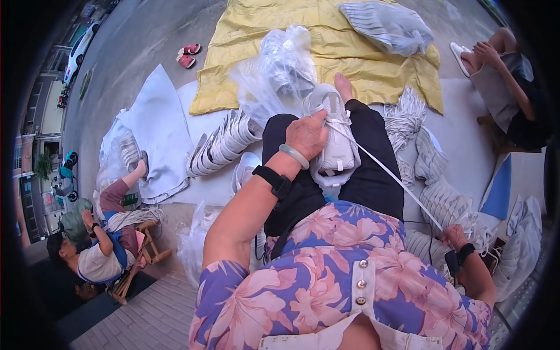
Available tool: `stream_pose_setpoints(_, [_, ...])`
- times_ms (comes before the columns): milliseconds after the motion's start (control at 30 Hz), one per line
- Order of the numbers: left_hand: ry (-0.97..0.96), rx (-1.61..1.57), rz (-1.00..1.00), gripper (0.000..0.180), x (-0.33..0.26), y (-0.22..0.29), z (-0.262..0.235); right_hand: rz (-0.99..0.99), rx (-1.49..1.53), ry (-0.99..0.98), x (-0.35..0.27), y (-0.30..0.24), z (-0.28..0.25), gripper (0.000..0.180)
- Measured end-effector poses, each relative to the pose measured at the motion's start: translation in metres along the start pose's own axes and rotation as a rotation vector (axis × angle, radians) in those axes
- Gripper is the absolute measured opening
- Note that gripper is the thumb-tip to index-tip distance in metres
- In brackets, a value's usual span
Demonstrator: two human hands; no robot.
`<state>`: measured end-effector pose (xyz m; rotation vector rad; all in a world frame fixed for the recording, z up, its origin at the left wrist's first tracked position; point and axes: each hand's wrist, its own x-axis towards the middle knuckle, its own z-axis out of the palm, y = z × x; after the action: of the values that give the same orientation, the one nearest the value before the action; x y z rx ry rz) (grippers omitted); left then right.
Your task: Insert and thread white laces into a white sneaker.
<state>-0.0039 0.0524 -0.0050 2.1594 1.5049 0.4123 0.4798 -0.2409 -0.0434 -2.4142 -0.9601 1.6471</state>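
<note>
A white shoe upper rests across my lap between the thighs, its toe pointing away from me. My left hand is closed on its left side near the eyelets, thumb and fingertips by the lacing. From the eyelets a white shoelace runs taut down to the right. The far end of that lace is pinched in my right hand, held out low at my right side. Stacked white shoe uppers lie just beyond the right hand.
A row of nested uppers lies left of my knee. A bundle of white laces is by my right knee. Plastic bags sit on a yellow sheet ahead. One person sits at left, another at right.
</note>
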Motion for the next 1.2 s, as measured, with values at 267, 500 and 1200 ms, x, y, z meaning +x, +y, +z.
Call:
stream_pose_setpoints(267, [0.173, 0.014, -0.175, 0.034, 0.011, -0.016, -0.006, -0.727, 0.113, 0.002, 0.0, -0.23, 0.083, 0.015])
stream_pose_setpoints(500, [0.134, -0.028, -0.396, 0.039, 0.035, -0.037, -0.009, -1.276, -0.254, 0.365, 0.003, -0.328, 0.139, 0.013])
stream_pose_setpoints(1200, [-0.087, -1.131, -0.383, 0.042, 0.034, -0.029, -0.037, -1.019, -0.219, 0.194, 0.015, -0.337, 0.155, 0.011])
